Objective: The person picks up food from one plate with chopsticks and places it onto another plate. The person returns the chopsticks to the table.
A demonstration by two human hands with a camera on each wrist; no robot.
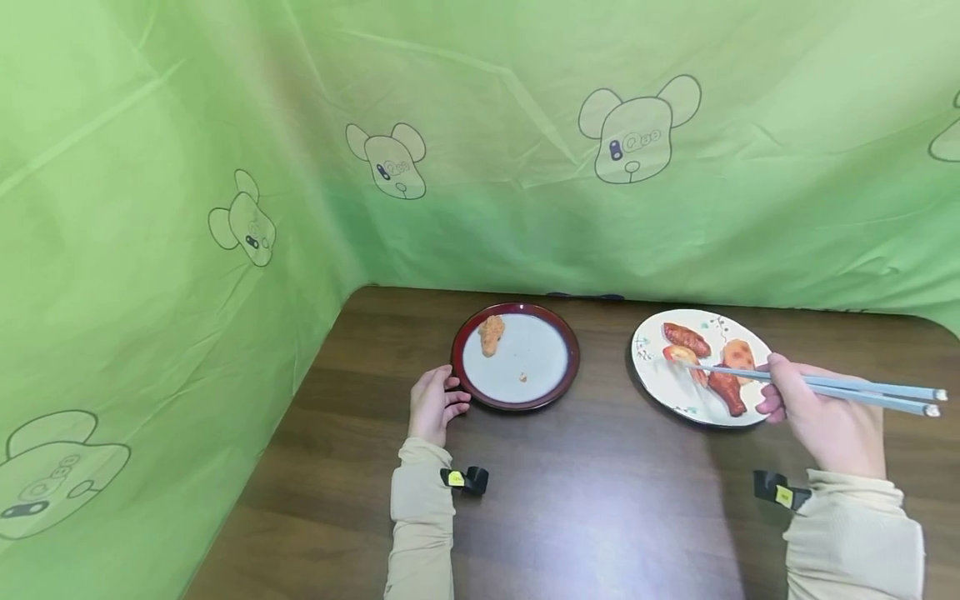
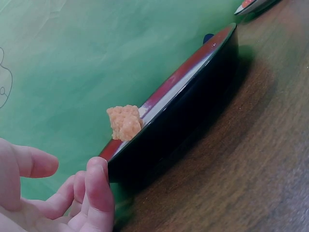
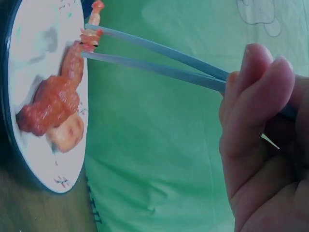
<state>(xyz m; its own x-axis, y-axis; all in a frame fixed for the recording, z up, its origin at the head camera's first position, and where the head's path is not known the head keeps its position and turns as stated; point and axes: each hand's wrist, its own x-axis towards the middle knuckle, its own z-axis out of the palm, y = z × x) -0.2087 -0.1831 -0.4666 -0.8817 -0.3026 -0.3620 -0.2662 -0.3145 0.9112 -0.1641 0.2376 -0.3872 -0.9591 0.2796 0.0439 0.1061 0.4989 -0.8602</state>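
Observation:
My right hand (image 1: 836, 421) holds a pair of light blue chopsticks (image 1: 877, 387), thumb and fingers closed round their shafts. Their tips reach over the white plate (image 1: 656, 392) to an orange-and-white shrimp (image 3: 94, 18); in the right wrist view one tip overlaps it and the other lies close beside it. A glazed wing (image 1: 686, 339), a drumstick (image 1: 726, 392) and a yellowish piece with brown spots (image 1: 738, 355) share that plate. At the left, my left hand (image 1: 433, 406) has loosely bent fingertips at the rim of a red-rimmed plate (image 1: 566, 367), which carries a fried chicken piece (image 2: 124, 123).
Both plates stand toward the far side of the brown wooden table (image 1: 585, 492), with a gap between them. A small crumb (image 1: 522, 377) lies on the left plate. Green cloth (image 1: 487, 167) with bear drawings hangs behind the table and along its left side.

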